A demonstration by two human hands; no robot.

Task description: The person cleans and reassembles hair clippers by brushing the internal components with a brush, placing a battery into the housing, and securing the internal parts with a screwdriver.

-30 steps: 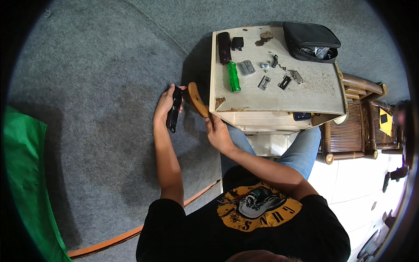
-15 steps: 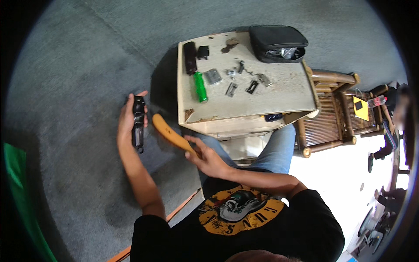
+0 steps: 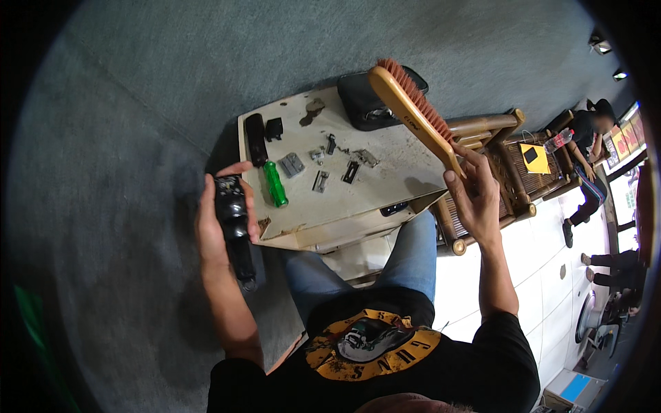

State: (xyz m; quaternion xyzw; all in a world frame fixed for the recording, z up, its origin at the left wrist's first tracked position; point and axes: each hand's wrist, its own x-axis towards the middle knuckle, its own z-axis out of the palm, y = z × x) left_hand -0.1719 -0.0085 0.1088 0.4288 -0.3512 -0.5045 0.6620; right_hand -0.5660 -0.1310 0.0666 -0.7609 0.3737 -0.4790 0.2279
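Left of the table (image 3: 385, 186), the left hand (image 3: 217, 220) wraps its fingers around a black clipper (image 3: 233, 227), held upright off the table's edge, forearm rising from below. On the other side, the right hand (image 3: 475, 196) is raised above the table's right corner, fist closed on the handle of a wooden brush (image 3: 413, 110) with red bristles, tilted up and away. One green screwdriver (image 3: 275, 184) lies on the table near the clipper, beside one black pouch (image 3: 368, 103) and about five small metal parts (image 3: 320, 180) scattered mid-table
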